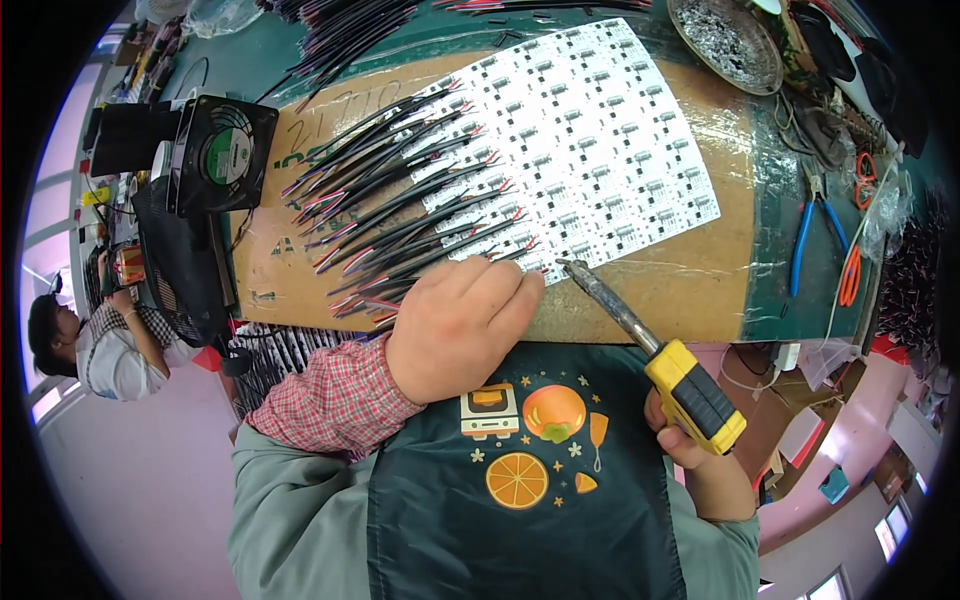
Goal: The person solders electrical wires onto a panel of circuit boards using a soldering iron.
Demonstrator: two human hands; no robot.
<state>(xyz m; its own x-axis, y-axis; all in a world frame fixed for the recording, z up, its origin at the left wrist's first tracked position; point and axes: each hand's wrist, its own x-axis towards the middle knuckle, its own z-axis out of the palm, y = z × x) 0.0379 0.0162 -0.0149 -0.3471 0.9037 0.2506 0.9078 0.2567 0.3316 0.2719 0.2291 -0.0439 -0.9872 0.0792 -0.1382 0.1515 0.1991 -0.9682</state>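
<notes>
My left hand [465,325] is closed in a pinch at the near corner of a white circuit board sheet [600,130]. Its fingers hide most of the thin wire they hold; a bit of wire end shows at the fingertips. In my right hand [680,435] is a yellow and black soldering iron [695,395]. The iron's dark tip points up and left, close to the sheet's near edge and just right of my left fingertips. Several black cables [400,200] with red and white wire ends lie in rows along the sheet's left side.
Brown cardboard [700,290] lies under the sheet on a green table. A black fan [225,155] stands at left. Blue-handled pliers [805,235] and a round dish of metal bits [725,50] are at right. More cables [355,40] lie behind. Another person [110,340] sits far left.
</notes>
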